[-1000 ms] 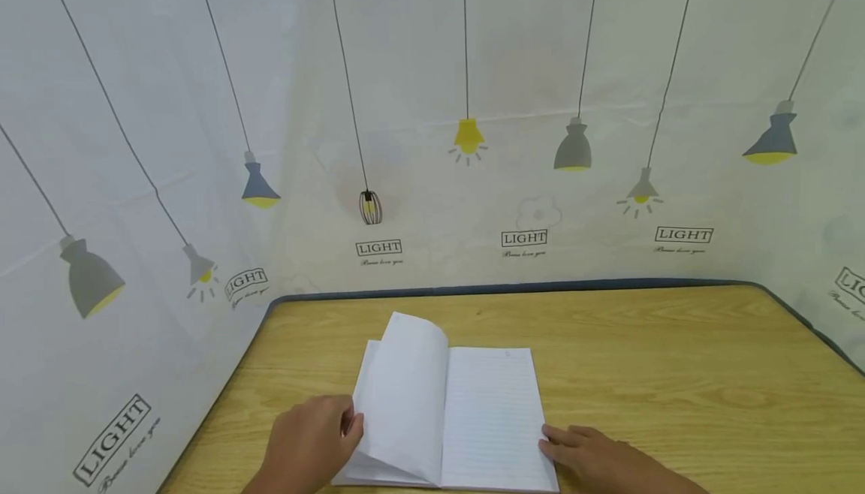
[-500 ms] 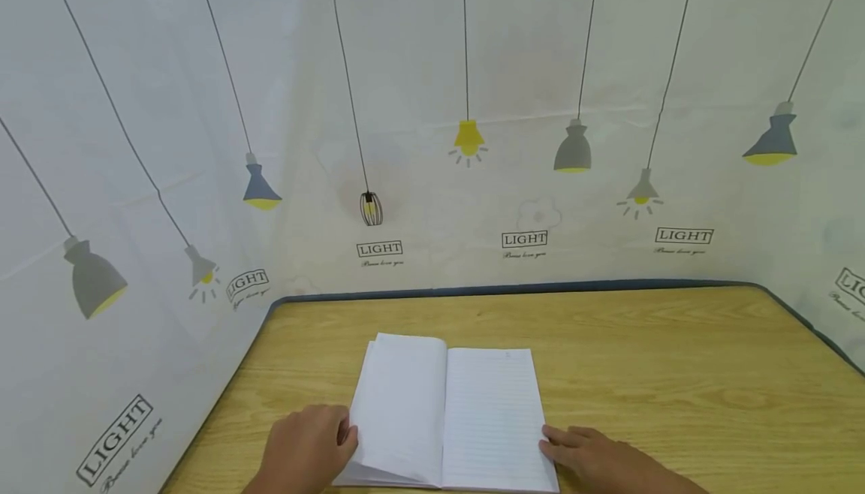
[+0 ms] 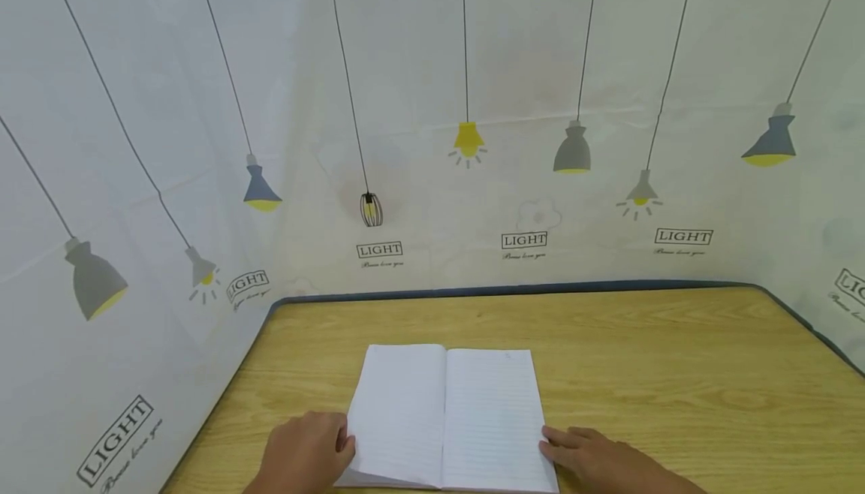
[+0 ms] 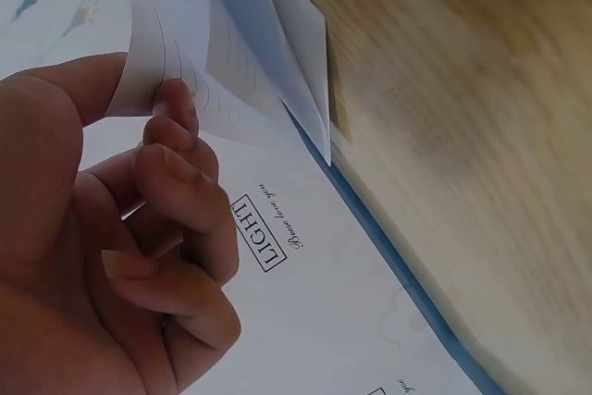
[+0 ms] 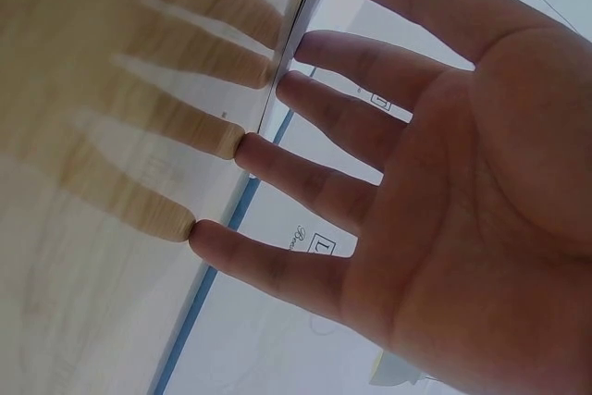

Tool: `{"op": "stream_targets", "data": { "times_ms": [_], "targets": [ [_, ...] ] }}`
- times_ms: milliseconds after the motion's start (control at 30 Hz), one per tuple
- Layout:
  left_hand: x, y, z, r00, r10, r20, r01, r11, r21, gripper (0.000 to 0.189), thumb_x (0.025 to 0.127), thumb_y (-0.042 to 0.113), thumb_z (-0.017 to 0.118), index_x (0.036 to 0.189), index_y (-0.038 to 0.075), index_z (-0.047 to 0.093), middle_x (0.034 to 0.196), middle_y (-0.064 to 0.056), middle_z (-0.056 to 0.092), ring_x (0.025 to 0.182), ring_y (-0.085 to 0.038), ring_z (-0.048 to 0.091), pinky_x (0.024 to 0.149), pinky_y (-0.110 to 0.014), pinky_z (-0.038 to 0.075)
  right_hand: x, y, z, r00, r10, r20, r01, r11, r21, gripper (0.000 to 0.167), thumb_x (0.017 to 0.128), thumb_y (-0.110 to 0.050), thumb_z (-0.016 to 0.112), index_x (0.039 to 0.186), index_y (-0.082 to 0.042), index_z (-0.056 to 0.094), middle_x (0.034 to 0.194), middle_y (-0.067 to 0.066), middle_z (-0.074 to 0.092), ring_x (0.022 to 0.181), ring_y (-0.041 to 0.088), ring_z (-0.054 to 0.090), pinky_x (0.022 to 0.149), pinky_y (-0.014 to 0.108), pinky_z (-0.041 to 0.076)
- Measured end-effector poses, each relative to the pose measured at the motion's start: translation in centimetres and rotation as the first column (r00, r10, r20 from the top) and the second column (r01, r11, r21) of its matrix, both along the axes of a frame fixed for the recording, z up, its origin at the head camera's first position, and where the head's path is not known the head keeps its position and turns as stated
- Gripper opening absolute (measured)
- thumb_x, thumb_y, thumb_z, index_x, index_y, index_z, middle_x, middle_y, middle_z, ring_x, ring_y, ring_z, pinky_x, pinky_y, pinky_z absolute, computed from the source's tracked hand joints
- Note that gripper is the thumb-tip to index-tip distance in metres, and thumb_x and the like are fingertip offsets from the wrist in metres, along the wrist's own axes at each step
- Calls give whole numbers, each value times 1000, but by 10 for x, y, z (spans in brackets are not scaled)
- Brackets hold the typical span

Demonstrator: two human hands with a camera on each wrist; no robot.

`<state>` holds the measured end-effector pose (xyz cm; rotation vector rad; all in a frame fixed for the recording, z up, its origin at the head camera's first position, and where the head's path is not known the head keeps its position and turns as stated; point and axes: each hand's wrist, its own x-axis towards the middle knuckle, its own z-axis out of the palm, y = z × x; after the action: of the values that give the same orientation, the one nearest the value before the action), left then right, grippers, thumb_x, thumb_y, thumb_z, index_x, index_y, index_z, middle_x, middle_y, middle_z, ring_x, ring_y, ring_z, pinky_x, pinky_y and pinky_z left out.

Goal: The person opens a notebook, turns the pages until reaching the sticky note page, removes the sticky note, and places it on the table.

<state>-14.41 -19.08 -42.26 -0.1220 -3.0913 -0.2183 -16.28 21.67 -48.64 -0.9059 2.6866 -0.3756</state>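
An exercise book (image 3: 489, 411) with faintly lined white pages lies spread on the table in the head view. At its left edge my left hand (image 3: 307, 449) pinches a page between thumb and curled index finger. The left wrist view has that page (image 4: 148, 34) bending up between the fingertips, the other fingers of the left hand (image 4: 139, 228) curled loosely below. On the opposite side, my right hand (image 3: 601, 460) touches the book's right edge. Seen from the right wrist, the fingers of the right hand (image 5: 398, 164) are straight and spread, their tips on the tabletop and against the book's edge.
The wood-grain table (image 3: 649, 359) stretches out around the book. Along its back runs a dark blue edge (image 3: 513, 288). White cloth (image 3: 419, 103) printed with hanging lamps and the word LIGHT encloses the back and both sides.
The page in my left hand, earlier raised and curved, has come down flat onto the left side. My left hand has moved slightly left and lower. The right hand stays in place.
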Motion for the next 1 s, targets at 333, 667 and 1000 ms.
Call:
{"op": "stream_targets", "data": {
  "times_ms": [333, 667, 1000],
  "targets": [
    [1, -2, -6, 1000, -5, 7, 5, 1000, -17, 36, 82, 23, 78, 59, 18, 50, 51, 7, 45, 49, -10, 40, 46, -29, 31, -4, 1, -6, 1000, -8, 12, 8, 1000, -2, 85, 80, -74, 63, 145, -20, 54, 153, 5, 49, 130, 44, 50, 87, 61, 52],
    [1, -3, -8, 1000, -18, 25, 18, 999, -29, 36, 83, 25, 77, 59, 19, 50, 52, 7, 45, 50, -10, 40, 47, -29, 30, 4, -6, 13, 999, -34, 39, 33, 999, 21, 83, 81, -69, 66, 144, -16, 55, 152, 7, 50, 131, 43, 50, 90, 60, 51],
    [-3, -6, -13, 998, -32, 60, 33, 999, -20, 33, 81, 23, 78, 62, 19, 52, 55, 7, 47, 53, -11, 43, 50, -33, 34, -14, 9, -29, 1000, -5, 5, 5, 1000, 0, 87, 78, -81, 57, 146, -26, 52, 155, 0, 47, 131, 42, 50, 88, 59, 52]
  ]
}}
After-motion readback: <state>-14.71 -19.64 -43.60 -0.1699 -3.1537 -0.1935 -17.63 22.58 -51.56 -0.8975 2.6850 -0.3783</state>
